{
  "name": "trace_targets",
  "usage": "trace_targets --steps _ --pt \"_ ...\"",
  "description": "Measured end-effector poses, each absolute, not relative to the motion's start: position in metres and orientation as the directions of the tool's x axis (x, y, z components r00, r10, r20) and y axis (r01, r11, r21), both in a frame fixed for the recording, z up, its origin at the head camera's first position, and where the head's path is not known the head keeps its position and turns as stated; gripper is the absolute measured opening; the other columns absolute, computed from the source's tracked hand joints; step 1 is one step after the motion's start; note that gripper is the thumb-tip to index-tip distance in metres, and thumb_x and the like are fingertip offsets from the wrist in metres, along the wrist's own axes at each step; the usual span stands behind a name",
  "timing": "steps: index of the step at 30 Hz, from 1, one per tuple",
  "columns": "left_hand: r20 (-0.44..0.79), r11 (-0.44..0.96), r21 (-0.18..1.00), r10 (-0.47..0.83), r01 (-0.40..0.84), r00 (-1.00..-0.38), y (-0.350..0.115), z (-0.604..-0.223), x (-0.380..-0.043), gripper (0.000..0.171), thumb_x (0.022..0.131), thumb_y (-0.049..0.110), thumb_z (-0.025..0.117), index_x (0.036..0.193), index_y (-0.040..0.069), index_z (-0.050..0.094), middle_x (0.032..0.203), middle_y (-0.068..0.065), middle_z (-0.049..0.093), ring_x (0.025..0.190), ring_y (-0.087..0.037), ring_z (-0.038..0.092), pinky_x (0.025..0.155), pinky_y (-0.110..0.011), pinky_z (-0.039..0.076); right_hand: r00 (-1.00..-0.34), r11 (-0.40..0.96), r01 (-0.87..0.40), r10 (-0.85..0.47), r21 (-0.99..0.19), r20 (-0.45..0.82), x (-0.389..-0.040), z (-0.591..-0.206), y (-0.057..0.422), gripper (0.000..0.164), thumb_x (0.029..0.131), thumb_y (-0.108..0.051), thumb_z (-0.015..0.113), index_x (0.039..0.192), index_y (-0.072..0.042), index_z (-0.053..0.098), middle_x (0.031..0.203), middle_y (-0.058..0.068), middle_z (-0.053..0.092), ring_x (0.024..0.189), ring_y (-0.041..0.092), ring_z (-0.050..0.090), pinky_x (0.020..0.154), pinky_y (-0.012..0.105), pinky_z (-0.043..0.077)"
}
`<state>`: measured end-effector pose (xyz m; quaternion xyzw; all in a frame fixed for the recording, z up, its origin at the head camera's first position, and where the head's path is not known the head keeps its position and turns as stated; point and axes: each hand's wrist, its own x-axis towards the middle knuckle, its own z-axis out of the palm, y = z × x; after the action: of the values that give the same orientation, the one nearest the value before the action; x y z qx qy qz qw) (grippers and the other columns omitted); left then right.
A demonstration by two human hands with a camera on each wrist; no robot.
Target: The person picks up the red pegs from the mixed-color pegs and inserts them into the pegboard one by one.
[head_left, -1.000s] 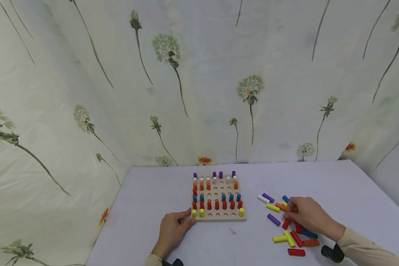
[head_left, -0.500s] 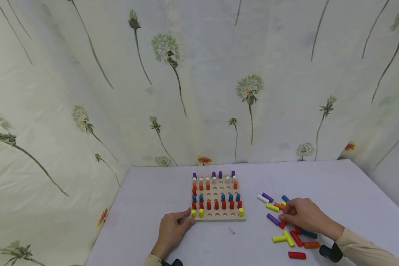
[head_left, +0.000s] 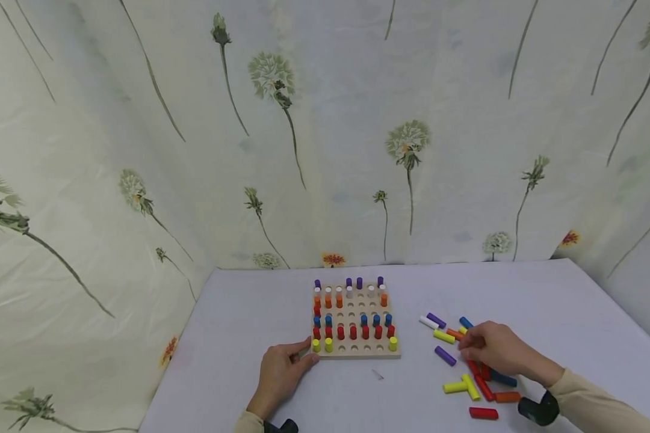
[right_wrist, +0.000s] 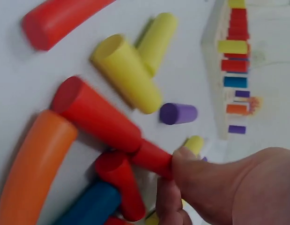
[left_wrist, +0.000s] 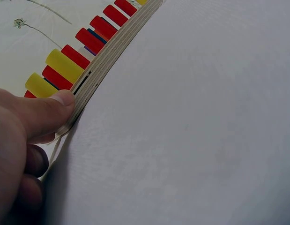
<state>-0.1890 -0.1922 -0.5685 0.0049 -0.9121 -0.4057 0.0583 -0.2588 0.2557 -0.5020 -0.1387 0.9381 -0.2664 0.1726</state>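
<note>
A wooden pegboard (head_left: 357,356) holds upright pegs in rows of purple, white, orange, red, blue and yellow. My left hand (head_left: 284,371) grips its near left corner. In the left wrist view the thumb (left_wrist: 51,110) presses the layered front edge, and the fingers curl at the side. Over the loose pegs on the right, my right hand (head_left: 501,350) pinches a red peg (right_wrist: 154,158) between thumb and finger. The end of that peg meets another red peg (right_wrist: 95,112) lying on the table. A purple peg (head_left: 445,356) lies left of the right hand.
Several more loose pegs lie about: crossed yellow pegs (head_left: 470,388), an orange peg (head_left: 507,397), a red peg (head_left: 483,414) nearest the front, a blue peg (right_wrist: 91,204) and a white peg (head_left: 428,323). A flowered cloth backdrop (head_left: 325,150) rises behind the white table (head_left: 249,307).
The red peg at my right fingertips has shifted, first left and then back right, against the other red pegs. My left hand has stayed on the board's corner.
</note>
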Motion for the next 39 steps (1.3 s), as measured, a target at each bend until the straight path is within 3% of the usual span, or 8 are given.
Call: trace_targets --steps 5,13,18,26,39 --pt "0.116 0.674 0.737 -0.056 0.048 -0.992 -0.192 -0.567 -0.189 0.043 0.091 0.041 0.083 0.125 0.016 0.079 0.056 0.013 0.042 0.051 -0.003 0.034 0.048 -0.021 0.026 -0.898 0.816 -0.155 -0.351 -0.556 -0.264 -0.26 -0.493 0.256 0.015 0.1 -0.011 0.072 0.112 -0.007 0.08 0.107 0.004 0.073 0.089 0.02 0.056 0.08 0.04 0.054" --pt "0.122 0.678 0.733 -0.059 0.05 -0.991 -0.191 -0.567 -0.19 0.043 0.091 0.041 0.083 0.125 0.016 0.079 0.056 0.012 0.042 0.051 -0.003 0.035 0.049 -0.021 0.026 -0.918 0.794 -0.193 -0.354 -0.576 -0.18 -0.258 -0.485 0.25 0.014 0.101 -0.02 0.073 0.108 -0.008 0.077 0.086 -0.001 0.066 0.08 0.018 0.054 0.067 0.029 0.049" --pt "0.109 0.677 0.735 -0.063 0.038 -0.992 -0.191 -0.569 -0.19 0.043 0.091 0.042 0.083 0.126 0.017 0.079 0.057 0.012 0.043 0.052 -0.004 0.036 0.049 -0.021 0.027 -0.935 0.779 -0.24 -0.346 -0.579 -0.079 -0.257 -0.485 0.246 0.016 0.102 -0.024 0.073 0.107 -0.009 0.074 0.087 -0.002 0.068 0.08 0.017 0.055 0.066 0.025 0.048" --pt "0.092 0.676 0.737 -0.066 0.023 -0.994 -0.192 -0.57 -0.19 0.043 0.091 0.042 0.084 0.126 0.019 0.079 0.057 0.012 0.043 0.052 -0.004 0.036 0.05 -0.021 0.027 -0.95 0.766 -0.271 -0.31 -0.583 0.034 -0.258 -0.477 0.235 0.016 0.099 -0.018 0.076 0.111 -0.009 0.075 0.095 0.002 0.075 0.082 0.015 0.061 0.064 0.025 0.05" --pt "0.099 0.672 0.74 -0.067 0.028 -0.993 -0.191 -0.567 -0.188 0.042 0.091 0.04 0.084 0.125 0.018 0.079 0.057 0.012 0.043 0.052 -0.004 0.036 0.049 -0.021 0.027 -0.924 0.751 -0.378 -0.343 -0.541 0.169 -0.27 -0.443 0.21 0.009 0.091 -0.012 0.084 0.1 -0.011 0.084 0.084 -0.003 0.077 0.074 0.013 0.061 0.063 0.028 0.047"
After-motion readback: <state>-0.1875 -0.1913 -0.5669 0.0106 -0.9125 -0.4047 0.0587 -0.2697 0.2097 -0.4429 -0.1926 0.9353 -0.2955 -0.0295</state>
